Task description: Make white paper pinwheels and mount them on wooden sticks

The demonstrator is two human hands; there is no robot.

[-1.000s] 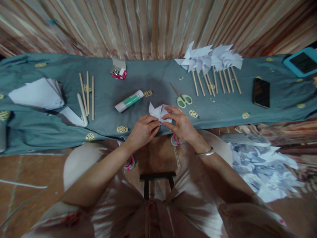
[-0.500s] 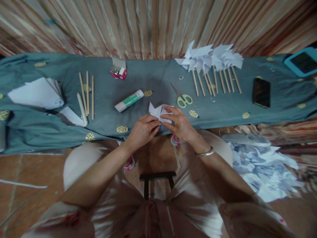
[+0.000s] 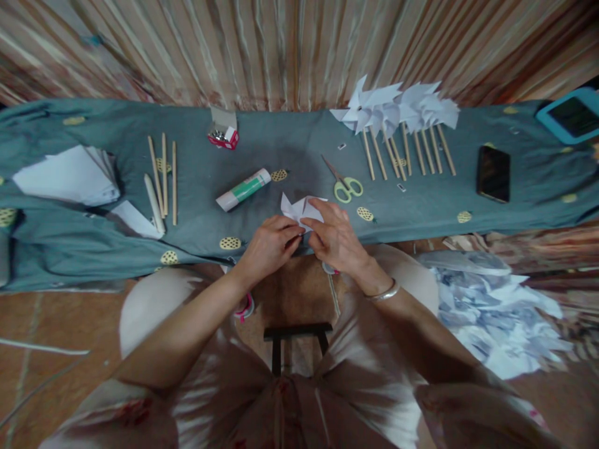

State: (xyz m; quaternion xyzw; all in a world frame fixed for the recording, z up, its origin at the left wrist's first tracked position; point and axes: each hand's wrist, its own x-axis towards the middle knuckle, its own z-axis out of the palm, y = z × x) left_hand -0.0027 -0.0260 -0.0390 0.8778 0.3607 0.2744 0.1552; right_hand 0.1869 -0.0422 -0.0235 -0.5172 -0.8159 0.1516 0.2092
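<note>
Close to the table's front edge is a white paper pinwheel [image 3: 294,207], its points folded, between my two hands. My left hand [image 3: 271,246] pinches its lower left side, fingers closed. My right hand [image 3: 339,237] grips it from the right, thumb and fingers bent over the paper and hiding part of it. A glue stick [image 3: 243,189] with a green label lies beyond my left hand. Scissors [image 3: 347,187] with light green handles rest beyond my right hand, blades pointing away.
Finished pinwheels [image 3: 402,109] on sticks lie at back right, near a phone [image 3: 493,174] and a blue-framed device [image 3: 573,116]. A small red box [image 3: 223,136] stands at the back. Loose sticks [image 3: 175,184] and stacked paper [image 3: 68,178] are left. More folded paper [image 3: 500,318] is piled low right.
My right hand's fingers have drawn in and bent more over the paper, and its wrist has shifted slightly left. My left hand stays on the pinwheel.
</note>
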